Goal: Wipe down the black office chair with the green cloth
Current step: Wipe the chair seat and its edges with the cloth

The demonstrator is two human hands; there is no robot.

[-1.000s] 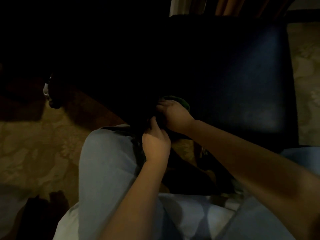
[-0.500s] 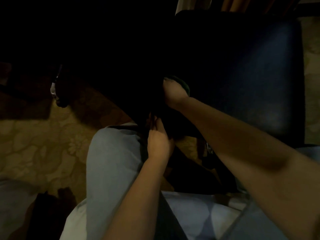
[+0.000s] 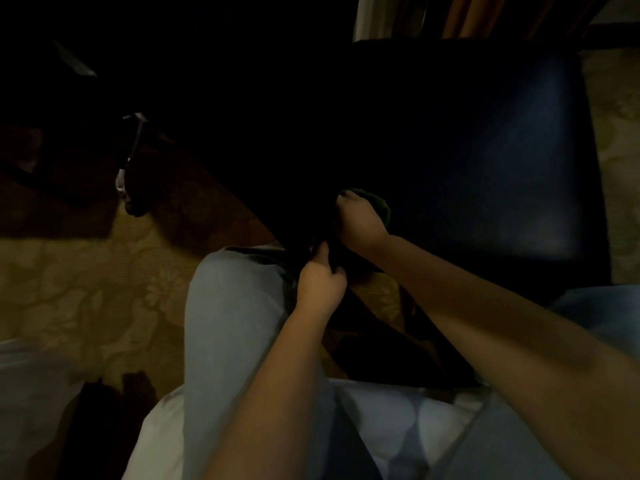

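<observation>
Over on the left the patterned carpet point(image 3: 86, 289) is lying in gloom and a pale-trousered knee point(image 3: 235, 306) is rising mid-frame. Just right of it the left hand point(image 3: 320, 280) is curling its fingers round the dark near-left edge of the black office chair point(image 3: 485, 150), gripping it. Close beside it, a little farther in, the right hand point(image 3: 360, 221) is bunching the green cloth point(image 3: 381, 206) under curled fingers and pressing it to the seat's near-left corner, the cloth peeking out past the knuckles while the seat is spreading away rightward, faintly shining.
</observation>
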